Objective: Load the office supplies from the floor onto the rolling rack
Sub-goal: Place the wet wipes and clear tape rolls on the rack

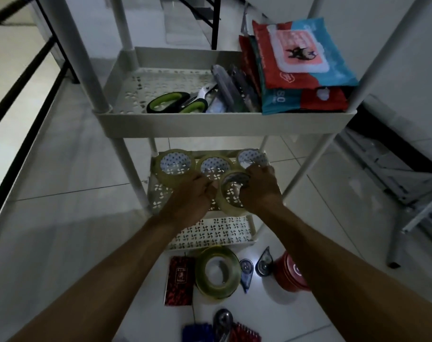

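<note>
The white rolling rack (224,119) stands in front of me. Its upper tray holds green-handled scissors (175,102), pens and wipe packs (301,60). Three clear tape rolls (175,164) lie on the middle shelf. My left hand (192,193) and my right hand (259,191) both grip another clear tape roll (231,193) just above that shelf's front. On the floor below lie a bigger tape roll (217,272), a red patterned booklet (179,280), two correction-tape dispensers (247,270), a red round tin (288,272) and small spiral notebooks (244,334).
The bottom shelf (210,235) of the rack shows bare perforated plastic. A black railing (25,77) runs along the left. A folded metal frame (407,193) leans at the right. White floor tiles surround the rack.
</note>
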`<state>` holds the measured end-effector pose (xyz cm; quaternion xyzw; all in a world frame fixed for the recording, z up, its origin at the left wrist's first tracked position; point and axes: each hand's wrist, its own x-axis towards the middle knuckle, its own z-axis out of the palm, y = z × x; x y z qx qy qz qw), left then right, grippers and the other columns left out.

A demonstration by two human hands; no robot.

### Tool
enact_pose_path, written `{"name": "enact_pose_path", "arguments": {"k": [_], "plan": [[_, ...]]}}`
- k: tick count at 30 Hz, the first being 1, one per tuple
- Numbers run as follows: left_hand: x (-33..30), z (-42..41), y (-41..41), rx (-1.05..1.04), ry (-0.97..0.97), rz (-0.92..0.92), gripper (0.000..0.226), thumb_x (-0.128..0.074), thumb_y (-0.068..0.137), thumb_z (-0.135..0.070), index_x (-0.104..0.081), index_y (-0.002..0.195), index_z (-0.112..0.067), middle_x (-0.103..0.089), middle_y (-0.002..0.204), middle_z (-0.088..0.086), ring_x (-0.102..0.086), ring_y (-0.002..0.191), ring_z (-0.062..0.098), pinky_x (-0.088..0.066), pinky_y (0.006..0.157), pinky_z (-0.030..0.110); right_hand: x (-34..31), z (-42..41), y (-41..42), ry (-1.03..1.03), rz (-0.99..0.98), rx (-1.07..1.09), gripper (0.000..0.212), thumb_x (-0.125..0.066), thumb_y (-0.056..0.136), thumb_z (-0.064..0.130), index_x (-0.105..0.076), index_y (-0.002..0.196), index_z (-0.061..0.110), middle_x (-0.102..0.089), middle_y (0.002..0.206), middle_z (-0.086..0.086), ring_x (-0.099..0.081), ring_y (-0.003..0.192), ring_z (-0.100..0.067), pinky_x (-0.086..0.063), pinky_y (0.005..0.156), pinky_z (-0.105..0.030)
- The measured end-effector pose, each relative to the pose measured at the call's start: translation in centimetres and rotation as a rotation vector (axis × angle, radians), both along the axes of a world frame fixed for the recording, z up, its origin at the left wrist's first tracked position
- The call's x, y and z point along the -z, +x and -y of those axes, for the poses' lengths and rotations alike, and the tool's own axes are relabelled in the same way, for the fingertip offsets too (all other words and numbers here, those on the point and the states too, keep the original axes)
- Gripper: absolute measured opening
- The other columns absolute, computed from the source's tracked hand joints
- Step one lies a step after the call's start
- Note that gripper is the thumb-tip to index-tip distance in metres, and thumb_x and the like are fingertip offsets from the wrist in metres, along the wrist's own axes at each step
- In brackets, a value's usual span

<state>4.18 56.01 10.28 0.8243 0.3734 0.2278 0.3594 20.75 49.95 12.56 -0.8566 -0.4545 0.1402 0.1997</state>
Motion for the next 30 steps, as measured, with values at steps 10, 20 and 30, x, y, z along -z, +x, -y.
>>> {"name": "enact_pose_path", "arguments": {"k": [10, 20, 30], "plan": [[0.6, 1.3, 2.6, -0.026, -0.302, 0.182, 0.04, -0.027, 0.101, -0.05, -0.062, 0.113, -0.034, -0.064, 0.116, -0.01, -0.057, 0.096, -0.006, -0.042, 0.083, 0.009, -0.1, 3.1, -1.0, 0.332, 0.128, 0.023, 0.02, -0.058, 0.089, 0.039, -0.057, 0.102, 0.024, -0.058, 0.104, -0.008, -0.058, 0.084, -0.021, -0.049, 0.066, -0.029], [1.2, 0.0, 0.8, -0.021, -0.229, 0.233, 0.026, -0.041, 0.101, -0.037, -0.06, 0.119, -0.033, -0.065, 0.113, -0.014, -0.06, 0.105, 0.0, -0.049, 0.087, 0.022, 0.3, 3.4, -0.8, 0.14, 0.102, -0.298, 0.028, -0.07, 0.081, 0.031, -0.071, 0.106, 0.02, -0.063, 0.122, -0.008, -0.058, 0.109, -0.017, -0.045, 0.086, -0.017], [3.4, -0.4, 0.3, 0.01, -0.147, 0.079, 0.048, -0.045, 0.1, -0.022, -0.035, 0.14, -0.047, -0.048, 0.135, -0.007, -0.045, 0.118, 0.003, -0.041, 0.096, 0.028, 1.6, 4.1, 0.4, 0.295, -0.033, -0.115, 0.036, -0.06, 0.084, -0.007, -0.061, 0.119, 0.0, -0.054, 0.126, -0.015, -0.057, 0.112, -0.03, -0.039, 0.069, 0.001]]}}
